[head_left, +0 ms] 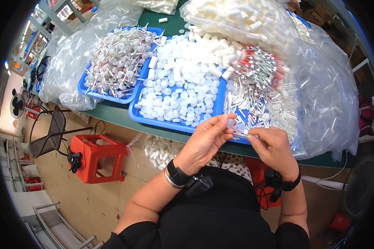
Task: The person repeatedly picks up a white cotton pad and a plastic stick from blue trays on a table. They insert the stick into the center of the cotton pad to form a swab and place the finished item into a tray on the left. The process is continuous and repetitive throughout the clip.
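My left hand (203, 143) is closed, thumb and fingers pinching a small translucent white plastic disc (231, 123) above the tray's front edge. Just right of it, my right hand (276, 147) pinches a thin rod-like piece with a white end (246, 132); its exact kind is too small to tell. The two pieces are close together, and I cannot tell if they touch. Beneath the hands, a blue tray (241, 140) carries thin white and clear pieces plus a bundle of red-and-silver wire-like pins (259, 68).
A middle blue tray (162, 122) is heaped with translucent discs and white foam-like cylinders. The left blue tray (108, 98) holds discs fitted on thin stems. Plastic bags (324, 99) crowd the green table (112, 111). Red stool (91, 159), chair (52, 135) and fan (361, 182) stand around.
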`<control>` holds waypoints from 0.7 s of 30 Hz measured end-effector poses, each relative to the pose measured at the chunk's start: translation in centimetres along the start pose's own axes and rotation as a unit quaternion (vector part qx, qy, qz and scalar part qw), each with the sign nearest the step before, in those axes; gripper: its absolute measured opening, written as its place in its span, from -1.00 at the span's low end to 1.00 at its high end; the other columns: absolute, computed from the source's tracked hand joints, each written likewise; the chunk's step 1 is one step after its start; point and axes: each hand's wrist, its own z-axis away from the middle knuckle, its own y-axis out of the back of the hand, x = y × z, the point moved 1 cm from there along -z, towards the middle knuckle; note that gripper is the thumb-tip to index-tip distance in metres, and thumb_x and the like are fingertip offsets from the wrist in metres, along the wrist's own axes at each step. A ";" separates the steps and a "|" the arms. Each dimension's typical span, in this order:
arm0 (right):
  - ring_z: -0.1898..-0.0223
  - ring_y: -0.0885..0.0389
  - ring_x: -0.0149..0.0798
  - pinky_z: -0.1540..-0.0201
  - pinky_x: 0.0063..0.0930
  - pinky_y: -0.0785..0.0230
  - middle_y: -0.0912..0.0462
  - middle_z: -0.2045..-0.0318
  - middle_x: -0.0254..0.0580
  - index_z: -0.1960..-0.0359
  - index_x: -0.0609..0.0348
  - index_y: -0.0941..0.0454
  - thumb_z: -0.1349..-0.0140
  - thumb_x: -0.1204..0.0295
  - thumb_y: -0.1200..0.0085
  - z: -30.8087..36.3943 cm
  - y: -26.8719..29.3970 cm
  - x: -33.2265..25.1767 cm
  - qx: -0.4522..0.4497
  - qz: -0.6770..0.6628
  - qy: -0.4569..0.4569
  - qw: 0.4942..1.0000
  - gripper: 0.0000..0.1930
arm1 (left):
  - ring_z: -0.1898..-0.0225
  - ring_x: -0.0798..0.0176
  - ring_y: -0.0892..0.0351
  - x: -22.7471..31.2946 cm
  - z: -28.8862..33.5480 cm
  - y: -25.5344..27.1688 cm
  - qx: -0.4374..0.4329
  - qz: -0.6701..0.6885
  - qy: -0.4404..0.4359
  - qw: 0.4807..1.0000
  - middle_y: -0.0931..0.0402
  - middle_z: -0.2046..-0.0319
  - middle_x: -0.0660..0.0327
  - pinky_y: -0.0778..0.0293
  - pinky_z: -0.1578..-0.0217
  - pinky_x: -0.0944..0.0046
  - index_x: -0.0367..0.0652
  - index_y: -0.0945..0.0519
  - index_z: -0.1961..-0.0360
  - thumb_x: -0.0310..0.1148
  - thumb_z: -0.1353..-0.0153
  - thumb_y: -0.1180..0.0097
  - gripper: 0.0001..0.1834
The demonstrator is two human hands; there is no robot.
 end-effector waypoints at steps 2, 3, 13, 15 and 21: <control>0.67 -0.44 -0.20 0.51 -0.32 -0.26 -0.51 0.71 -0.24 0.39 0.14 -0.63 -0.13 0.45 -0.25 -0.1 0.2 -0.1 -0.004 0.009 -0.020 1.000 -0.93 | 0.25 0.48 -0.53 0.1 0.1 -0.1 0.000 -0.030 -0.010 1.000 -0.55 0.17 0.25 -0.53 0.15 0.45 -0.36 -0.48 -0.11 -0.28 -0.41 -0.04 -0.61; 0.68 -0.44 -0.20 0.51 -0.32 -0.26 -0.51 0.71 -0.24 0.39 0.14 -0.63 -0.13 0.45 -0.25 -0.1 0.3 -0.2 -0.006 0.014 -0.030 0.999 -0.94 | 0.25 0.48 -0.53 0.1 0.2 -0.1 0.000 -0.045 -0.015 0.999 -0.55 0.18 0.25 -0.53 0.15 0.45 -0.35 -0.48 -0.10 -0.29 -0.40 -0.06 -0.62; 0.64 -0.50 -0.16 0.52 -0.31 -0.25 -0.53 0.67 -0.21 0.37 0.19 -0.58 -0.14 0.52 -0.20 0.0 -1.4 -0.4 0.056 0.060 0.065 0.994 -0.95 | 0.35 0.46 -0.57 -1.7 0.3 -0.8 -0.008 0.012 0.059 0.998 -0.58 0.28 0.28 -0.58 0.22 0.49 -0.31 -0.52 -0.08 -0.32 -0.37 -0.11 -0.65; 0.64 -0.50 -0.17 0.53 -0.30 -0.24 -0.53 0.65 -0.21 0.36 0.19 -0.57 -0.14 0.53 -0.19 0.2 -1.7 -0.5 0.071 0.097 0.083 0.989 -0.94 | 0.34 0.45 -0.57 -2.1 0.2 -0.6 -0.037 0.024 0.065 0.997 -0.57 0.30 0.28 -0.58 0.22 0.49 -0.30 -0.52 -0.08 -0.31 -0.37 -0.10 -0.65; 0.58 -0.56 -0.13 0.50 -0.29 -0.30 -0.59 0.58 -0.16 0.33 0.22 -0.58 -0.16 0.52 -0.17 0.3 -2.0 -0.2 0.056 0.106 0.080 0.990 -0.93 | 0.34 0.46 -0.56 -2.0 0.1 -1.0 -0.012 0.013 0.058 0.998 -0.56 0.34 0.28 -0.59 0.22 0.44 -0.29 -0.52 -0.07 -0.29 -0.38 -0.09 -0.66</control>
